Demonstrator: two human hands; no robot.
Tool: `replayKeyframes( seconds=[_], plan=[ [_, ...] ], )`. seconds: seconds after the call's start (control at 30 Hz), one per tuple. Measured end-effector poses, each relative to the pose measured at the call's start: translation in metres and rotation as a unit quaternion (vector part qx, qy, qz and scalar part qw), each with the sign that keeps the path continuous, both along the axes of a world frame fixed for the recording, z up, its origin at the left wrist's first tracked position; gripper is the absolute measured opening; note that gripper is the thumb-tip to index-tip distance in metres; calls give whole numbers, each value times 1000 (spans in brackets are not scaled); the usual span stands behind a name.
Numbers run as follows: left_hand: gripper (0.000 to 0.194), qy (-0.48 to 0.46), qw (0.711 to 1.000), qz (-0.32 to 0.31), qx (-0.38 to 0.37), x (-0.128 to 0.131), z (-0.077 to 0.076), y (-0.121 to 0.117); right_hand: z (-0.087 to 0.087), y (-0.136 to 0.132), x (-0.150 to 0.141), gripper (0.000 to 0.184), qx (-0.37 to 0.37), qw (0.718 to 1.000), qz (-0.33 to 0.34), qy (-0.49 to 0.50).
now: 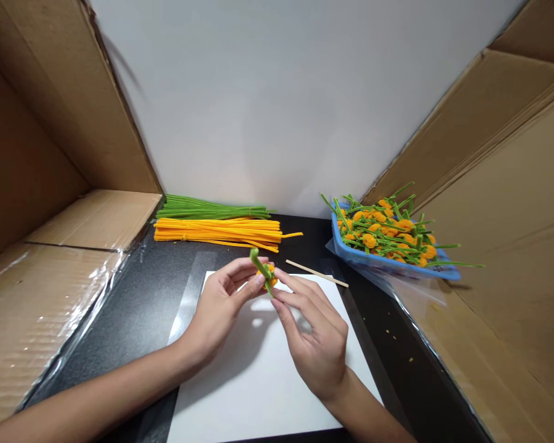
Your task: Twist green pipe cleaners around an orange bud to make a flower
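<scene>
The left hand (216, 311) is pinching a pipe-cleaner flower (264, 271) in a narrow grip between thumb and fingertips (257, 280). The right hand (311, 335) is holding the flower's lower stem with narrowly closed fingers (284, 286). The flower, a green stem with an orange head, is tilting above a white paper sheet (258, 394), held clear of it. The sheet is lying on a black table (120, 320). At 2 o'clock from the hands, a wooden stick (316, 272) is lying at the sheet's far edge, and a blue basket (388, 261) is holding many similar flowers (383, 231). At 11 o'clock, an orange pipe-cleaner bundle (216, 232) is lying directly beside a green pipe-cleaner bundle (212, 208).
</scene>
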State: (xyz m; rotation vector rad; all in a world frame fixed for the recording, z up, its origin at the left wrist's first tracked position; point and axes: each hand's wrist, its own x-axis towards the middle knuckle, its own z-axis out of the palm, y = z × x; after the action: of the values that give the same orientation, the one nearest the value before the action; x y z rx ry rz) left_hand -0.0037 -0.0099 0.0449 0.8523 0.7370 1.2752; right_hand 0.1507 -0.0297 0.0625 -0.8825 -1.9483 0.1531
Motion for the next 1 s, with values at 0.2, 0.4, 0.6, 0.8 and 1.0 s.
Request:
replayKeyframes(
  seconds=[0.2,0.4,0.6,0.8,1.0],
  plan=[
    [27,-34,998,-32,-51,-1,6,-1,2,2,3,33,21,999,1,-35],
    [16,104,992,8,69,-6,7,3,11,-1,5,19,-21,999,-23,-16],
    [14,183,971,23,153,-5,6,0,16,2,4,7,-198,974,-41,98],
    [10,218,953,11,210,-4,7,-5,14,2,1,3,-249,959,-19,131],
    [7,250,931,15,266,-3,5,-4,10,0,-1,5,-228,964,-21,138]
  ],
)
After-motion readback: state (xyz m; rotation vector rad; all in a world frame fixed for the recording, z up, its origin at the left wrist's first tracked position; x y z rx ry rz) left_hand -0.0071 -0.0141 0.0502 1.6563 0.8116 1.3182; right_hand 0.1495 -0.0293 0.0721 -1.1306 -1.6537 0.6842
